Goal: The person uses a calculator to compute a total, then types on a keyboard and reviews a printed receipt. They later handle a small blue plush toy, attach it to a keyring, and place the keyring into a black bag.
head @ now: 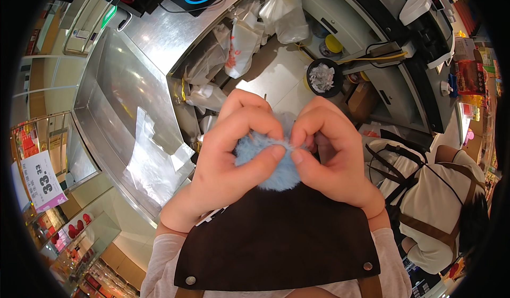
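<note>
Between my two hands is a light blue fluffy ball (275, 174), held in front of the dark apron (279, 238) on my chest. My left hand (235, 146) pinches its fur between thumb and forefinger. Close beside it, my right hand (330, 146) pinches the fur on the other side, thumb below and curled fingers above. The two pairs of fingertips nearly meet over the ball. Part of the ball is hidden behind the fingers.
Left of me runs a steel counter (115, 59) with a clear plastic bag (153, 166) on it. White plastic bags (243, 43) hang beneath the counter ahead. A black bin (324, 79) of crumpled paper stands near grey cabinets (402, 95). At right is another person (430, 194).
</note>
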The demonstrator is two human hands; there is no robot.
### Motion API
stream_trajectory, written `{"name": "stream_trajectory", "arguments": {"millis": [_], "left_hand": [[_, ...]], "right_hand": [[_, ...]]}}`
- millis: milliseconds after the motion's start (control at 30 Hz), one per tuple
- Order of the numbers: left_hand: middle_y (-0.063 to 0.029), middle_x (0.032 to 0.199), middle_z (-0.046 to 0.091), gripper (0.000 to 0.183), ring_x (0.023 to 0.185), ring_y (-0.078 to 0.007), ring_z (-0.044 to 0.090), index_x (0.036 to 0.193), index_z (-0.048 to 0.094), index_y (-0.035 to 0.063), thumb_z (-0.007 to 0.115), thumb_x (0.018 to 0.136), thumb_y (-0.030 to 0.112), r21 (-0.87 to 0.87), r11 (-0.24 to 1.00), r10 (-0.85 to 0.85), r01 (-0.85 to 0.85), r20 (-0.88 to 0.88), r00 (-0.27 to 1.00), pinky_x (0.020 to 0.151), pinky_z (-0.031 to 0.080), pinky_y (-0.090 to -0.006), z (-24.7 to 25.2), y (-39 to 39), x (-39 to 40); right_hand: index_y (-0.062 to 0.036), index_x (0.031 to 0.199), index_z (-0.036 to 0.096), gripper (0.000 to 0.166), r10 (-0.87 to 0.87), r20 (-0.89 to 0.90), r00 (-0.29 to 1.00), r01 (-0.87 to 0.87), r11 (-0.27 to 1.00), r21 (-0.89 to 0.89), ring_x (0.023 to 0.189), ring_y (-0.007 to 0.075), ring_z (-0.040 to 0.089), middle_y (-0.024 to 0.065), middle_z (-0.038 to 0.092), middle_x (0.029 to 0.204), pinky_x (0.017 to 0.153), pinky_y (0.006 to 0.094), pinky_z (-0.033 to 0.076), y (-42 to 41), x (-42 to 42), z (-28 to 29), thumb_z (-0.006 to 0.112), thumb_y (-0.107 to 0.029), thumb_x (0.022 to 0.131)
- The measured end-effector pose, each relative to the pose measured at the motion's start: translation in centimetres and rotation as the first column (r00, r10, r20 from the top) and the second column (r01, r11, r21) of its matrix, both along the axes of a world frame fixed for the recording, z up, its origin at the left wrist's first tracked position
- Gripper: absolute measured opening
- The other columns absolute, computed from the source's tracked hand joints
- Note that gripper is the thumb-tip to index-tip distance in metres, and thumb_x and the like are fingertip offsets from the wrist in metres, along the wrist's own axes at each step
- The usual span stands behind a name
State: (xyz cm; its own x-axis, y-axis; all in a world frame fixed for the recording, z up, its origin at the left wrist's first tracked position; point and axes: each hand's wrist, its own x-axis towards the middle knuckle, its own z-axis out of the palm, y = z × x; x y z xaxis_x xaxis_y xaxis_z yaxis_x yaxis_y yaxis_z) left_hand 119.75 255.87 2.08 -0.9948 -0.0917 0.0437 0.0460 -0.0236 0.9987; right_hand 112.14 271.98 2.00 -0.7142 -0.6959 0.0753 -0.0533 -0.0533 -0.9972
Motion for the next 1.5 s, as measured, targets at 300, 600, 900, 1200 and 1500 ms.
{"name": "stream_trajectory", "arguments": {"millis": [300,600,900,1200,1500], "left_hand": [[-0.0048,0.093,0.044,0.014,0.083,-0.0124,0.044,0.087,0.057,0.0046,0.062,0.074,0.001,-0.039,0.999,-0.029,0.028,-0.007,1.000,0.074,0.036,-0.0234,-0.06,-0.02,0.13],[-0.0054,0.093,0.044,0.011,0.085,-0.0137,0.045,0.087,0.057,0.0037,0.059,0.077,0.002,0.008,1.000,-0.024,0.025,-0.025,0.999,0.076,0.036,-0.0246,-0.35,0.11,0.03],[-0.0058,0.094,0.044,0.011,0.086,-0.0148,0.045,0.089,0.056,0.0039,0.058,0.078,0.003,0.015,1.000,-0.020,0.021,-0.022,1.000,0.078,0.036,-0.0251,-0.42,0.19,0.03],[-0.0057,0.094,0.044,0.011,0.087,-0.0149,0.045,0.089,0.055,0.0041,0.057,0.079,0.003,-0.003,1.000,-0.025,0.025,-0.020,0.999,0.078,0.035,-0.0251,-0.35,0.28,-0.05],[-0.0050,0.093,0.044,0.011,0.085,-0.0139,0.045,0.089,0.054,0.0040,0.057,0.079,0.003,-0.026,0.999,-0.031,0.031,-0.006,0.999,0.078,0.035,-0.0245,-0.29,0.43,-0.14]], "right_hand": [[-0.0069,0.079,0.056,0.015,0.003,-0.072,0.997,-0.001,1.000,0.019,0.063,0.0083,0.043,0.0005,0.047,0.078,0.053,0.0209,0.036,0.06,0.03,-0.08,0.063,0.001,0.068],[-0.0069,0.078,0.056,0.014,0.011,-0.045,0.999,-0.012,1.000,-0.006,0.062,0.0084,0.043,0.0004,0.047,0.077,0.052,0.0208,0.035,0.10,-0.09,-0.18,0.062,0.000,0.068],[-0.0076,0.078,0.056,0.015,0.001,0.000,1.000,-0.001,1.000,-0.001,0.063,0.0087,0.043,0.0004,0.046,0.077,0.053,0.0213,0.035,0.18,0.18,-0.13,0.062,0.000,0.068],[-0.0065,0.079,0.055,0.014,0.012,0.011,1.000,-0.012,0.999,-0.039,0.064,0.0093,0.044,0.0011,0.047,0.078,0.054,0.0211,0.036,0.49,-0.06,-0.28,0.061,-0.001,0.068],[-0.0055,0.079,0.055,0.009,0.002,0.000,1.000,-0.002,0.999,-0.043,0.063,0.0082,0.044,0.0011,0.048,0.079,0.054,0.0205,0.035,0.63,-0.13,-0.35,0.060,-0.001,0.073]]}}
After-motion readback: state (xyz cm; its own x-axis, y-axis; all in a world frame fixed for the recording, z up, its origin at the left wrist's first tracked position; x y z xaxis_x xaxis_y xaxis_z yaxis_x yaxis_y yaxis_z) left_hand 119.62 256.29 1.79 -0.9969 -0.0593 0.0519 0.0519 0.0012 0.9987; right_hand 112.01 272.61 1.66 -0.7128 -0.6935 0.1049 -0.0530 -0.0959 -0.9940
